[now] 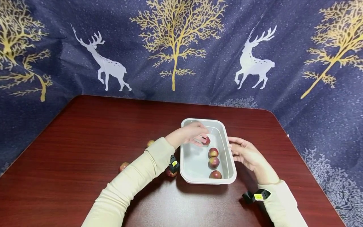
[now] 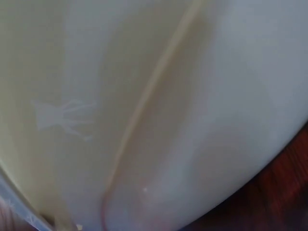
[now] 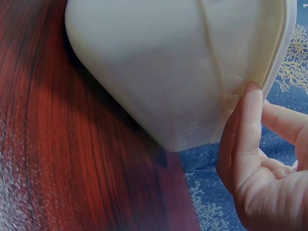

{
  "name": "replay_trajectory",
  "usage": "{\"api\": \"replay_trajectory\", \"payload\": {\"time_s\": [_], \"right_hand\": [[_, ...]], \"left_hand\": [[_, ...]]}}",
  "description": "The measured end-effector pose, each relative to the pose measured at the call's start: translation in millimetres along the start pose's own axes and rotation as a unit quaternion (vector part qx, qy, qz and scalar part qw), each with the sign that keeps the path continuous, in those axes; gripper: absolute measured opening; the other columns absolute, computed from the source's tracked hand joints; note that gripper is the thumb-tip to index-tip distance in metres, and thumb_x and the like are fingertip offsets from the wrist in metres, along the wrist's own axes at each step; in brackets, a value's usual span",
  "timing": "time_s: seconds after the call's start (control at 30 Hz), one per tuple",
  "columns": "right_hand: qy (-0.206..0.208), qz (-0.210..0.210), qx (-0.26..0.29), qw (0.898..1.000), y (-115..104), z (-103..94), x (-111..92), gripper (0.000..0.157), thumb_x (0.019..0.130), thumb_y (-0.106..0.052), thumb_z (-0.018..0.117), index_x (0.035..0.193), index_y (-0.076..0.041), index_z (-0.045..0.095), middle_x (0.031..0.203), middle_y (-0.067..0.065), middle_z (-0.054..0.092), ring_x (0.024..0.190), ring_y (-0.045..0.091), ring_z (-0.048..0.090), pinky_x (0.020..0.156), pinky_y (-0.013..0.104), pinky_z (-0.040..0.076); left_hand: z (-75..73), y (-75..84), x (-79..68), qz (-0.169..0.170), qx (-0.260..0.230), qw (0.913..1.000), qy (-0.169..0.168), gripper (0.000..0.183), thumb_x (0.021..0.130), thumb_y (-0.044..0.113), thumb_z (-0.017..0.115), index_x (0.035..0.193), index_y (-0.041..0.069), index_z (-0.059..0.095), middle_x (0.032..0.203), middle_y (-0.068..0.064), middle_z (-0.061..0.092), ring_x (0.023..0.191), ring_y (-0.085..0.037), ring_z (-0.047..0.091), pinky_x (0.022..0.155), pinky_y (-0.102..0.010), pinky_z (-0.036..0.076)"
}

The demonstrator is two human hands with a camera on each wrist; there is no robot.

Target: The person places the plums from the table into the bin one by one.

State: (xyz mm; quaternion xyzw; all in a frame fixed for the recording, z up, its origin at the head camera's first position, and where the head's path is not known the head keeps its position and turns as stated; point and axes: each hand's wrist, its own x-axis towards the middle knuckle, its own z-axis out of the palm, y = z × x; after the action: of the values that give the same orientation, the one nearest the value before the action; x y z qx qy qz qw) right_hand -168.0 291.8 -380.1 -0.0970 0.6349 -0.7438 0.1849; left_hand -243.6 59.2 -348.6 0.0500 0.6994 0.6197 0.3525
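A pale grey plastic tub stands on the table, several small round red-and-yellow fruits inside. My left hand reaches over its left wall into the far half. Its loosely bent, slightly blurred fingers are beside a red fruit, thumb and fingertips close to its left edge; that fruit does not look gripped. At the right wall my right hand pinches the tub's rim, thumb on top and fingers outside below. The right wrist view shows these fingers against the outer wall. Only the tub's outside fills the left wrist view; that hand is hidden there.
Left of the tub, fruits lie on the dark red wooden table: one fruit behind the left forearm, another fruit by the sleeve, and a third fruit under the wrist strap. A patterned blue cloth hangs behind.
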Motion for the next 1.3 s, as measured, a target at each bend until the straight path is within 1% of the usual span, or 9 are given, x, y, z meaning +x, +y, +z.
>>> {"api": "replay_trajectory", "payload": {"time_s": [0.1, 0.23, 0.4, 0.5, 0.63, 0.73, 0.93, 1.13, 1.3], "right_hand": [[0.002, 0.0, 0.001, 1.0, -0.3, -0.5, 1.1, 0.028, 0.098, -0.001, 0.045, 0.113, -0.02, 0.059, 0.092, -0.003, 0.069, 0.071, 0.009, 0.065, 0.066, 0.024, 0.057], [0.001, 0.0, -0.001, 1.0, -0.2, -0.4, 1.0, 0.028, 0.098, -0.001, 0.045, 0.113, -0.019, 0.058, 0.092, -0.003, 0.069, 0.072, 0.009, 0.065, 0.066, 0.024, 0.057], [0.001, 0.0, -0.003, 1.0, -0.6, 0.8, -0.9, 0.028, 0.098, -0.001, 0.045, 0.114, -0.019, 0.058, 0.094, -0.003, 0.069, 0.074, 0.009, 0.066, 0.066, 0.024, 0.057], [0.001, -0.005, -0.004, 1.0, -1.2, 1.4, -1.4, 0.028, 0.098, -0.001, 0.045, 0.113, -0.02, 0.059, 0.095, -0.003, 0.069, 0.075, 0.008, 0.065, 0.067, 0.025, 0.057], [0.005, -0.009, -0.008, 1.0, -1.1, 1.2, -1.6, 0.029, 0.098, -0.001, 0.045, 0.112, -0.021, 0.06, 0.095, -0.004, 0.07, 0.076, 0.008, 0.065, 0.067, 0.025, 0.057], [0.007, -0.005, -0.007, 1.0, -0.2, 1.2, -1.3, 0.029, 0.098, -0.001, 0.045, 0.112, -0.021, 0.059, 0.093, -0.004, 0.07, 0.074, 0.008, 0.065, 0.066, 0.025, 0.057], [0.007, 0.0, -0.007, 1.0, 1.1, 1.8, -0.4, 0.027, 0.098, -0.001, 0.045, 0.113, -0.019, 0.058, 0.093, -0.003, 0.071, 0.072, 0.008, 0.065, 0.065, 0.025, 0.057], [0.007, -0.001, -0.009, 1.0, 0.6, 2.8, -0.6, 0.026, 0.098, -0.002, 0.046, 0.114, -0.019, 0.057, 0.094, -0.003, 0.071, 0.071, 0.007, 0.064, 0.065, 0.024, 0.057], [0.005, -0.001, -0.008, 1.0, 0.2, 3.2, -0.9, 0.025, 0.098, -0.002, 0.046, 0.114, -0.018, 0.056, 0.094, -0.003, 0.071, 0.072, 0.007, 0.064, 0.066, 0.024, 0.057]], "left_hand": [[-1.3, 0.9, 0.7, 0.006, 0.003, 1.0, 0.0, 0.024, 0.094, 0.013, 0.054, 0.114, 0.002, 0.047, 0.129, -0.026, 0.051, 0.114, -0.036, 0.058, 0.092, -0.047, 0.051], [-3.5, 2.1, -0.1, 0.011, 0.019, 0.9998, 0.0, 0.024, 0.094, 0.016, 0.055, 0.113, 0.003, 0.048, 0.132, -0.026, 0.049, 0.116, -0.037, 0.057, 0.092, -0.046, 0.051], [-5.4, 3.2, -5.1, 0.022, 0.04, 0.999, 0.0, 0.025, 0.094, 0.017, 0.056, 0.113, 0.004, 0.047, 0.132, -0.024, 0.05, 0.119, -0.038, 0.054, 0.09, -0.044, 0.053], [-6.7, 5.2, -10.3, 0.035, 0.058, 0.9977, -0.005, 0.025, 0.094, 0.017, 0.056, 0.114, 0.005, 0.046, 0.131, -0.024, 0.05, 0.119, -0.038, 0.054, 0.093, -0.044, 0.051], [-10.6, 8.4, -17.9, 0.058, 0.107, 0.9924, -0.017, 0.03, 0.095, 0.019, 0.057, 0.12, 0.004, 0.048, 0.131, -0.022, 0.051, 0.117, -0.036, 0.056, 0.094, -0.044, 0.05], [-15.8, 8.6, -21.9, 0.075, 0.133, 0.988, -0.024, 0.032, 0.095, 0.02, 0.056, 0.122, 0.005, 0.05, 0.131, -0.02, 0.052, 0.116, -0.035, 0.057, 0.092, -0.041, 0.052], [-26.2, 8.2, -28.8, 0.104, 0.15, 0.9831, -0.013, 0.033, 0.094, 0.021, 0.058, 0.123, 0.005, 0.052, 0.123, -0.015, 0.057, 0.111, -0.033, 0.06, 0.086, -0.035, 0.055], [-34.5, 10.1, -35.6, 0.134, 0.167, 0.9768, 0.001, 0.041, 0.092, 0.016, 0.06, 0.128, 0.002, 0.049, 0.117, -0.014, 0.061, 0.11, -0.032, 0.06, 0.087, -0.038, 0.054], [-40.9, 8.3, -42.6, 0.144, 0.18, 0.9731, 0.008, 0.039, 0.089, 0.011, 0.064, 0.125, 0.003, 0.051, 0.117, -0.014, 0.06, 0.108, -0.025, 0.06, 0.089, -0.039, 0.053]]}}
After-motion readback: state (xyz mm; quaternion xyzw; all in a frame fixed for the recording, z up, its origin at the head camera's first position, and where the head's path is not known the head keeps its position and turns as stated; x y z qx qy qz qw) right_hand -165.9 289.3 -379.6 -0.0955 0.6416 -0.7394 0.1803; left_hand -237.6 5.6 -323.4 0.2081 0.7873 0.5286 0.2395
